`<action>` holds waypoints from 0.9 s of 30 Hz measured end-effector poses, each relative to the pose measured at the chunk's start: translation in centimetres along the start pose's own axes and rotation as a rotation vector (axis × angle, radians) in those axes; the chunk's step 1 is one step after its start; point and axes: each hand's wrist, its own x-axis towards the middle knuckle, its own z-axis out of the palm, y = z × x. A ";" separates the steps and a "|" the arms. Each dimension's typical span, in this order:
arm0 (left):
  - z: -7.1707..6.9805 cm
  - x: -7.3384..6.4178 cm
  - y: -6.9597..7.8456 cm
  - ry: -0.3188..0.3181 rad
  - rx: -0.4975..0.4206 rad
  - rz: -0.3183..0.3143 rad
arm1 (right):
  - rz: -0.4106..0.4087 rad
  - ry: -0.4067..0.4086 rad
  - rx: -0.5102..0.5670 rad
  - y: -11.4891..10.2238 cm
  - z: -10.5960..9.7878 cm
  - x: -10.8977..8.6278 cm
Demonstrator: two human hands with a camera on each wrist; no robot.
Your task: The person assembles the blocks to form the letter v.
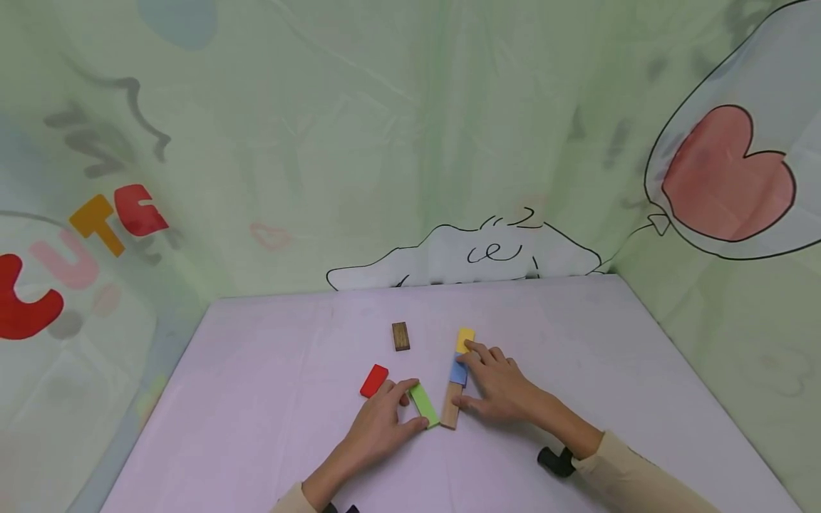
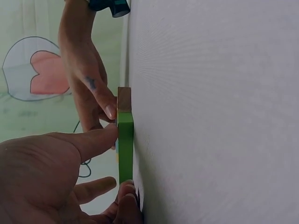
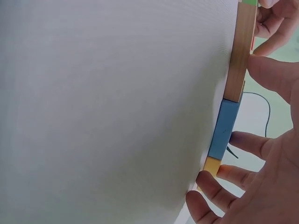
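Observation:
A light green block (image 1: 423,405) lies slanted on the table, and my left hand (image 1: 377,429) pinches it by its two ends, thumb at the near end. Its near end is beside a row of blocks: natural wood (image 1: 451,410) nearest, blue (image 1: 458,373) in the middle, yellow (image 1: 465,338) farthest. From the right side, my right hand (image 1: 503,388) touches this row with spread fingers. In the right wrist view its thumb meets the wood block (image 3: 240,53), while fingertips rest at the blue block (image 3: 224,128) and the yellow block (image 3: 211,165).
A red block (image 1: 374,380) lies just beyond my left hand. Farther back is a dark brown block (image 1: 400,336). The pale table (image 1: 269,399) ends at a printed cloth backdrop (image 1: 359,157). Black wrist gear (image 1: 555,462) sits below the right wrist.

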 end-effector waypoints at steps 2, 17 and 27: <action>0.0 0.0 0.0 0.002 -0.002 0.001 | -0.001 -0.004 0.009 0.0 -0.1 0.0; -0.1 -0.2 0.1 -0.018 -0.038 -0.006 | 0.009 -0.010 0.055 -0.1 0.1 0.0; -0.4 -0.2 0.1 -0.018 -0.049 0.009 | 0.007 0.006 0.078 0.1 0.2 -0.1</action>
